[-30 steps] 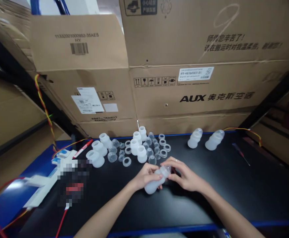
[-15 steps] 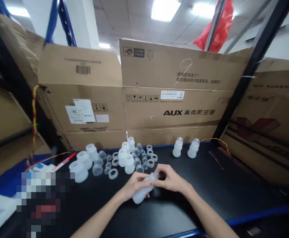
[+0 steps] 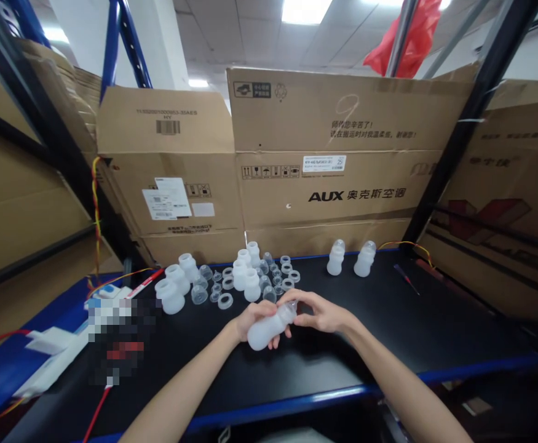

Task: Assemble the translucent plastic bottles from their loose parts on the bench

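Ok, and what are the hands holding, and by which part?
A frosted white, waisted plastic bottle, tilted: the left hand grips it around its middle, while the right hand holds its clear top end.

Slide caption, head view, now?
Left hand holds a tilted bottle, right hand at its clear top, over a black table.

Over there, a tall brown cardboard panel point(image 3: 356, 224) stands behind the flat black bench point(image 3: 365, 335). On the bench's left sit three wide white plastic bottles point(image 3: 171, 298); right of them, clear plastic domes point(image 3: 199, 295) and rings point(image 3: 225, 301), then four slimmer white plastic bottles point(image 3: 252, 287). Two dome-topped white plastic bottles point(image 3: 336, 261) stand farther right, a slim dark-handled screwdriver point(image 3: 405, 277) beyond. A tilted white plastic bottle point(image 3: 263, 333) sits between left hand point(image 3: 248, 315) and right hand point(image 3: 323, 311), before the slimmer ones.
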Demonstrator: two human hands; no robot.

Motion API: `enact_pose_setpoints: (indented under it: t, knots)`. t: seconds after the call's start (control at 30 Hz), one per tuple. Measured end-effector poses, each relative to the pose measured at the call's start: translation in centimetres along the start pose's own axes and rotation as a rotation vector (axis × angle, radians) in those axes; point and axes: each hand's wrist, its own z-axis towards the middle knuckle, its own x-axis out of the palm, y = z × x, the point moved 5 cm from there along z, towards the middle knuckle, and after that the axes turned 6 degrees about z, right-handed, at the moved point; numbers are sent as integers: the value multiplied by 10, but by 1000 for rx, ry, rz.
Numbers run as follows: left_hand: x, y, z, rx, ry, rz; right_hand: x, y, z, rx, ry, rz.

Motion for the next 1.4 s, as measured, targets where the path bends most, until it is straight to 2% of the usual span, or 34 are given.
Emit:
enact_pose_setpoints:
  t: [0.1,0.27,0.4,0.5,0.67,0.8,0.9,1.0,1.1,1.2,1.3,1.4]
  knots:
    - [-1,-1,-2,19,15,-38,0,2,3,-9,-48,16]
    - [-2,-10,-7,101,-190,25,-11,-10,2,25,-204,-65]
    - [4,-14,-8,66,-258,107,-18,-17,-1,-49,-279,-175]
    - [7,-16,-7,65,-316,127,-18,-21,-1,-35,-302,-259]
    - [12,-23,-6,131,-381,119,-12,-5,-3,-47,-341,-249]
    - [16,-24,-7,136,-332,121,-2,25,-4,-145,-271,-226]
    - [12,-23,-2,143,-295,115,1,39,-2,-155,-200,-305]
    - [6,-24,4,162,-277,150,-4,42,2,-71,-190,-393]
    - [2,-22,7,164,-310,173,-10,37,6,10,-169,-444]
    - [0,-17,8,149,-302,146,-13,33,9,-35,-153,-416]
    - [3,-6,10,55,-164,-1,-13,31,9,-163,-121,-236]
    - [10,2,9,-65,-3,-120,-12,30,9,-186,-91,-45]
